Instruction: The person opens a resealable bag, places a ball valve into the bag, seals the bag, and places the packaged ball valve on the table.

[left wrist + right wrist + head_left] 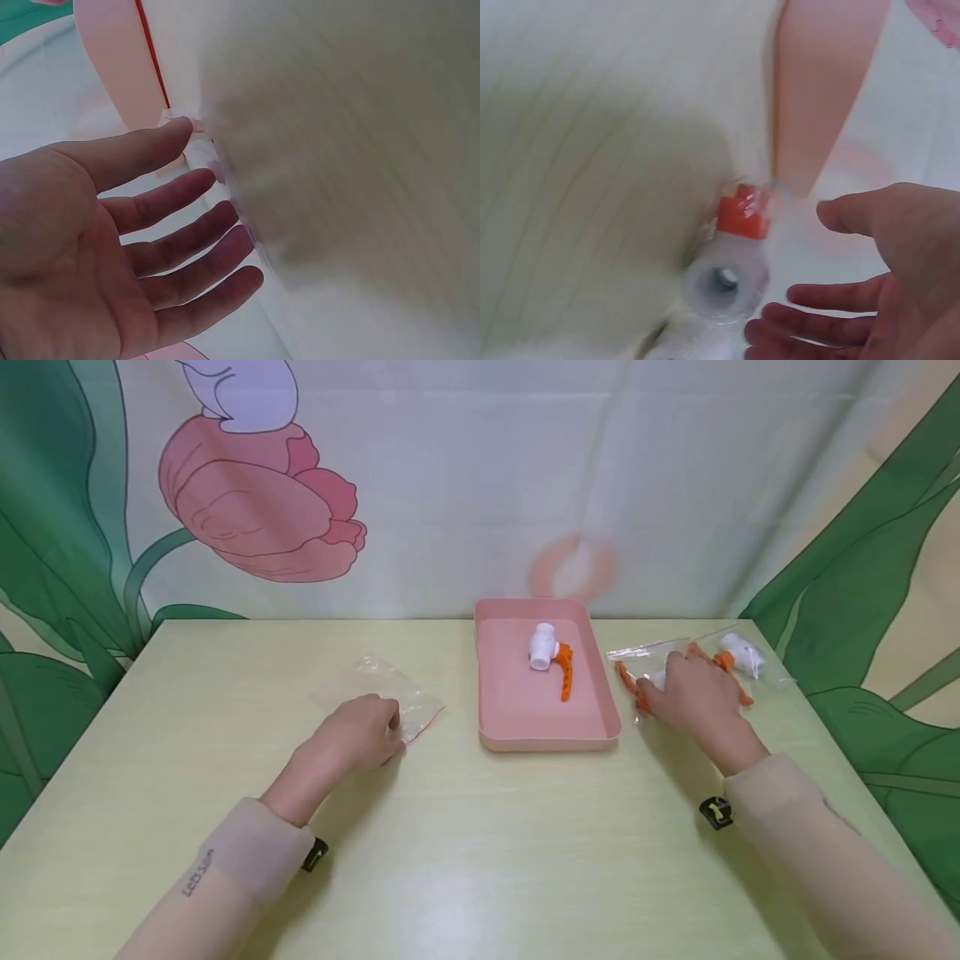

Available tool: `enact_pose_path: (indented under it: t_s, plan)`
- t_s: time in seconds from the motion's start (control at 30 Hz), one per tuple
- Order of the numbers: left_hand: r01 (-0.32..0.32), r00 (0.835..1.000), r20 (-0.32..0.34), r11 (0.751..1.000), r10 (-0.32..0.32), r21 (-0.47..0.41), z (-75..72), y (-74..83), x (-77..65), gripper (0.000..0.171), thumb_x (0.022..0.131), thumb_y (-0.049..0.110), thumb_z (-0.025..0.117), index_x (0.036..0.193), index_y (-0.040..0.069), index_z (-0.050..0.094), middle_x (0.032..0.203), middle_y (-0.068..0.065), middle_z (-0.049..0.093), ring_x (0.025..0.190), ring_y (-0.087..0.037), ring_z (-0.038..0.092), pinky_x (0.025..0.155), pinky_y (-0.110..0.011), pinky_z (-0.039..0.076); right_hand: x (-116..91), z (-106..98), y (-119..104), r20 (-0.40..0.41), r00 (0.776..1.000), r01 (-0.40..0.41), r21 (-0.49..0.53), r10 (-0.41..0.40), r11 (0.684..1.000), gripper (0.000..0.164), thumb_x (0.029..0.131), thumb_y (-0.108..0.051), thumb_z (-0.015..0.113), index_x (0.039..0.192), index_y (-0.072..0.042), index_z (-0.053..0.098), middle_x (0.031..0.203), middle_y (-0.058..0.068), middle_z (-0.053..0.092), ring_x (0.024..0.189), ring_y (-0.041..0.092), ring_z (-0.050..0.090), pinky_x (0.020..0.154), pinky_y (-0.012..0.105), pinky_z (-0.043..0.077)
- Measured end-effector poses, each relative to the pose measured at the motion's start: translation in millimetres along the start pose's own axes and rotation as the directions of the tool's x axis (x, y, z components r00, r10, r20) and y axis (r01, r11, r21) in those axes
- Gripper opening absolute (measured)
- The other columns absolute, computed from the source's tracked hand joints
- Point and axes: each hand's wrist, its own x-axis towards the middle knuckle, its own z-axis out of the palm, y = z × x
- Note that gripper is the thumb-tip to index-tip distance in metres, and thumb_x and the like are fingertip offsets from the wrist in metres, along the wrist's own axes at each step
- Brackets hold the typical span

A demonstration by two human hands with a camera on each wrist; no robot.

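Head view first: we see the left hand (360, 731) at centre left of the frame, lying palm down on the worktop (450, 860), its fingertips touching the near edge of an empty clear zip bag (382, 689) with a red seal strip; in the left wrist view its fingers (172, 195) are spread and nearly straight, gripping nothing, with the bag's crumpled edge just at their tips; the right hand (690, 697) sits at centre right of the head view, resting on a second clear bag (675, 672) that holds a white and orange spray trigger (731, 262); in the right wrist view we see that hand's fingers apart and relaxed, close beside the bagged trigger, though we cannot tell whether they touch it; just beyond the right hand, toward the upper right, lies another bagged spray trigger (738, 656), white with an orange lever; between the two hands, in the middle of the frame, stands a pink tray (600, 693); inside it, in its far half, lies a loose spray trigger (551, 660), white head up the frame, orange lever pointing down the frame; behind the worktop hangs a backdrop (255, 502) printed with a pink tulip and green leaves.
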Motion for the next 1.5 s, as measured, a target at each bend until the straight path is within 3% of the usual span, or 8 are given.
enact_pose_path:
  t_s: [0.17,0.3,0.43,0.63,0.87,1.23,1.33,1.5]
  plan:
    - [0.021,1.0,-0.011,0.999,-0.021,-0.044,-2.2,-1.6,3.6,0.005,0.091,0.007,0.064,0.087,0.004,0.066,0.086,-0.006,0.063,0.075,-0.023,0.057,0.066,-0.036,0.049,-14.7,-8.5,-12.7,-0.188,0.977,0.112,0.042,-0.102,0.993,0.043,0.099,-0.036,0.06,0.114,0.004,0.065,0.103,0.023,0.064,0.081,0.037,0.058,0.053,0.046,0.048]
    - [0.034,0.999,-0.029,0.997,-0.036,-0.069,-3.3,-2.4,4.1,0.009,0.091,0.008,0.06,0.089,0.005,0.068,0.085,-0.005,0.065,0.073,-0.023,0.058,0.065,-0.037,0.048,-28.9,-11.2,-31.0,-0.374,0.894,0.289,0.057,-0.248,0.956,0.028,0.097,-0.027,0.065,0.098,0.001,0.07,0.083,0.014,0.067,0.066,0.029,0.057,0.049,0.041,0.046]
    - [0.01,0.998,-0.065,0.991,-0.019,-0.134,-3.1,1.4,2.3,0.01,0.093,0.011,0.059,0.091,0.006,0.067,0.083,-0.005,0.064,0.071,-0.023,0.058,0.065,-0.036,0.048,-41.9,-12.3,-51.4,-0.467,0.757,0.542,0.058,-0.457,0.838,0.013,0.094,-0.013,0.07,0.094,0.0,0.07,0.081,0.01,0.067,0.065,0.024,0.06,0.054,0.035,0.051]
    - [-0.067,0.988,-0.151,0.976,0.036,-0.208,-5.4,18.2,-6.0,0.008,0.093,0.01,0.059,0.086,0.008,0.064,0.074,-0.003,0.061,0.064,-0.02,0.054,0.061,-0.034,0.046,-56.5,-9.6,-79.8,-0.504,0.478,0.832,-0.002,-0.719,0.555,0.02,0.083,0.005,0.078,0.1,-0.002,0.07,0.095,0.008,0.069,0.086,0.024,0.065,0.069,0.036,0.058]
    - [-0.167,0.97,-0.211,0.962,0.121,-0.215,-10.6,46.9,-23.9,0.01,0.093,0.011,0.062,0.084,0.011,0.063,0.065,0.0,0.057,0.054,-0.016,0.049,0.055,-0.032,0.044,-65.3,-7.4,-109.1,-0.46,0.3,0.937,-0.023,-0.836,0.349,0.033,0.082,0.01,0.077,0.113,0.002,0.07,0.108,0.008,0.07,0.101,0.025,0.065,0.088,0.033,0.056]
    - [-0.271,0.941,-0.259,0.943,0.217,-0.195,-12.7,77.0,-39.7,0.01,0.092,0.011,0.065,0.083,0.014,0.063,0.064,0.006,0.057,0.048,-0.012,0.046,0.049,-0.03,0.041,-71.0,2.7,-126.6,-0.429,0.1,0.93,-0.281,-0.898,0.238,0.041,0.083,0.009,0.076,0.123,0.002,0.069,0.121,0.012,0.07,0.118,0.027,0.063,0.11,0.035,0.043]
    - [-0.294,0.932,-0.273,0.938,0.237,-0.187,-12.9,81.1,-41.8,0.011,0.093,0.01,0.064,0.083,0.015,0.063,0.065,0.006,0.058,0.048,-0.012,0.046,0.048,-0.029,0.041,-72.6,2.8,-127.8,-0.431,0.086,0.918,-0.316,-0.898,0.239,0.037,0.084,0.007,0.076,0.12,0.002,0.071,0.117,0.011,0.071,0.115,0.028,0.063,0.111,0.037,0.042]
    - [-0.35,0.905,-0.322,0.918,0.279,-0.189,-11.6,85.0,-43.0,0.012,0.093,0.007,0.063,0.083,0.014,0.063,0.066,0.008,0.059,0.047,-0.01,0.046,0.047,-0.028,0.041,-77.1,4.8,-129.2,-0.45,0.102,0.88,-0.375,-0.887,0.291,0.027,0.086,-0.001,0.076,0.113,0.0,0.074,0.103,0.008,0.074,0.099,0.026,0.068,0.104,0.038,0.049]
